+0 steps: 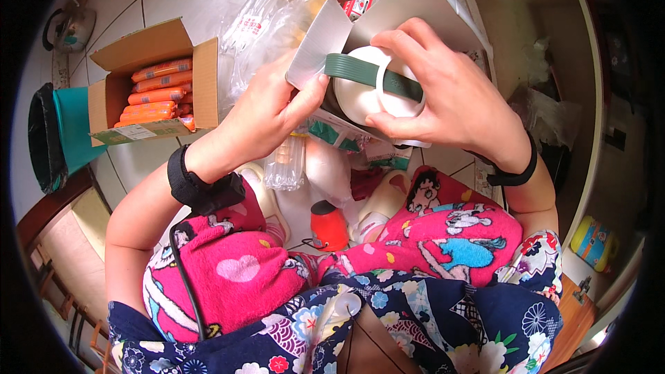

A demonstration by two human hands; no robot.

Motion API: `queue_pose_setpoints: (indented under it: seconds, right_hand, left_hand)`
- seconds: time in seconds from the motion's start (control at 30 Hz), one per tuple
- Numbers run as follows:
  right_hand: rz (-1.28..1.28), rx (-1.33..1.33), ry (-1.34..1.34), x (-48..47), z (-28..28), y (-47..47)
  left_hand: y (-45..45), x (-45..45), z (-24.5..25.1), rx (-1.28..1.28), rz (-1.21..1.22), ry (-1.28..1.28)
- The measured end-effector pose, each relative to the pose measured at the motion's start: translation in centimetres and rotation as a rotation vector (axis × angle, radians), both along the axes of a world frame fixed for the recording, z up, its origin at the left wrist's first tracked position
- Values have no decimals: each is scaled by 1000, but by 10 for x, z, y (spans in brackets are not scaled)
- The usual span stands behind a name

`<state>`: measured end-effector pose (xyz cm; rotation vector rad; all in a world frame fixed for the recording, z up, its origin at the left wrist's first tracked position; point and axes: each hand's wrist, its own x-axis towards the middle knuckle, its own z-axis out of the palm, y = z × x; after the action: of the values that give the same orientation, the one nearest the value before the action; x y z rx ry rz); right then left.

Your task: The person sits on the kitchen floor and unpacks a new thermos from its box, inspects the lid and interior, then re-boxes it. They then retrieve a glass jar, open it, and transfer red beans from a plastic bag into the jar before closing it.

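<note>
Before me is an upright white cardboard box (415, 5) with its flaps raised. Inside its mouth sits a round white container (356, 99), perhaps a lidded cup. A ribbed dark green strap (353, 68) crosses its top and passes through a white ring (381, 85). My right hand (452, 85) spans the container's top, thumb on the near side and fingers on the far side. With thumb and fingers, my left hand (275, 101) pinches the box's left flap (323, 39), beside the strap's end. The container's lower part is hidden in the box.
Left stands an open carton (205, 83) of orange-wrapped sausages (156, 88), beside a teal bin (78, 119) with a black liner. Clear plastic packaging (249, 26) lies behind my left hand. A red object with a black top (329, 226) stands between my feet. Right is an open cabinet (587, 88).
</note>
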<state>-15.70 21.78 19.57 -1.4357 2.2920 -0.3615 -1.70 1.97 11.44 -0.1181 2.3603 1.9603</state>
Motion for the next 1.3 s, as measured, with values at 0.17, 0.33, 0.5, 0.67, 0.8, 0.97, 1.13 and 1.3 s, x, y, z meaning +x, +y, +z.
queue_pose_setpoints:
  seconds: [0.17,0.33,0.5,0.67,0.8,0.97,1.13,1.3]
  right_hand:
    - [61,-46,-121,-7,4,-2]
    - [216,-170,-28,5,-7,-2]
    - [379,-199,-93,1,-8,-8]
    - [240,-158,58,3,0,-6]
    - [184,-112,53,6,-9,-8]
    - [216,-82,92,6,-16,-9]
    - [173,-115,50,8,-15,-12]
    - [115,-107,36,11,-17,-15]
  left_hand:
    - [-1,3,-3,20,7,16]
    - [-1,4,-2,3,16,11]
    - [-3,5,-3,38,-2,-36]
    - [-4,6,-5,20,22,-27]
    - [-2,6,-3,-18,28,-5]
    - [-2,6,0,-56,-23,-61]
    - [0,5,-4,-103,12,102]
    - [0,6,-7,-76,18,79]
